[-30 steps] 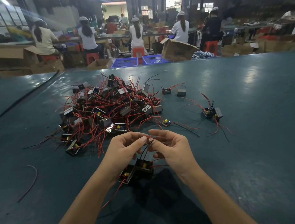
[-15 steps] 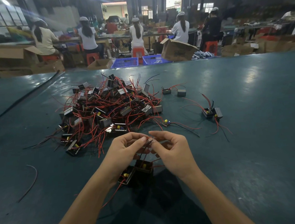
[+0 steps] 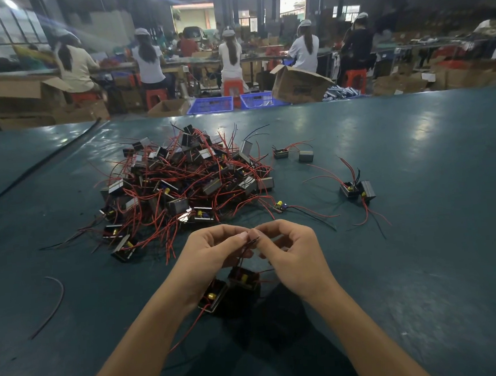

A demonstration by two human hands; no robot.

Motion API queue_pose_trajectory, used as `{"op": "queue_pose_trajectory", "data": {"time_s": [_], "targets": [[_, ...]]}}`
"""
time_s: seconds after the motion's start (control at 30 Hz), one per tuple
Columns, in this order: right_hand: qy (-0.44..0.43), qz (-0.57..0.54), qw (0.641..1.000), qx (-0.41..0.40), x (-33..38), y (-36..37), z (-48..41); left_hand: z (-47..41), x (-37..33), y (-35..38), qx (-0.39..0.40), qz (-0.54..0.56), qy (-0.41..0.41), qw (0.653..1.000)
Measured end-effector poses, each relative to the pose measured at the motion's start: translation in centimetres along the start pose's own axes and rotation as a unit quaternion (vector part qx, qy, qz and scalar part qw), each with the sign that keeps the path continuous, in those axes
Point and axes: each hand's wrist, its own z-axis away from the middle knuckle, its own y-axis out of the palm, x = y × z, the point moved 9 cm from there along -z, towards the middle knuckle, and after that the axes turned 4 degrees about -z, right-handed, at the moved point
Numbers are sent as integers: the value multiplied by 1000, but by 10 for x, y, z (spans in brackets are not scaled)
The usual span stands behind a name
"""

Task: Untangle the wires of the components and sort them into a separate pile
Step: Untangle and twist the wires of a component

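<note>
Teal glossy table (image 3: 424,263) | component pile (image 3: 187,186) centre | workers (image 3: 232,55), cardboard boxes (image 3: 298,86) behind

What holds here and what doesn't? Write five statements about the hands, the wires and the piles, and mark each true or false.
1. The left hand and the right hand both pinch thin wires. True.
2. Two components lie beneath the hands, nearer the person. True.
3. The big tangle lies to the right of the hands. False: the pile lies beyond them, toward the left.
4. A separate pair sits apart, right of the pile. True.
5. The work surface is bare wood. False: the table is dark green.
</note>
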Motion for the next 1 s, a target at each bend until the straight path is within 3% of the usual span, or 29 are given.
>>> {"op": "queue_pose_trajectory", "data": {"time_s": [0.27, 0.47, 0.67, 0.8, 0.9, 1.0], "targets": [[55, -56, 997, 0, -9, 0, -1, 2, -6, 0, 10, 9, 20, 1000], [53, -25, 998, -2, -9, -3, -2, 5, -17, -3, -9, -17, 61, 998], [36, 34, 999, -8, -5, -9, -4, 8, -19, -3, -18, -6, 52, 998], [28, 35, 998, 34, -4, -6, -4, 8, -18, -5, -32, 3, 38, 999], [-22, 68, 995, 64, 4, -5, -4, 6, -15, -8, -48, 13, 23, 998], [-154, 159, 974, 56, 25, -5, -1, 6, -14, -7, -38, 28, 14, 999]]}}
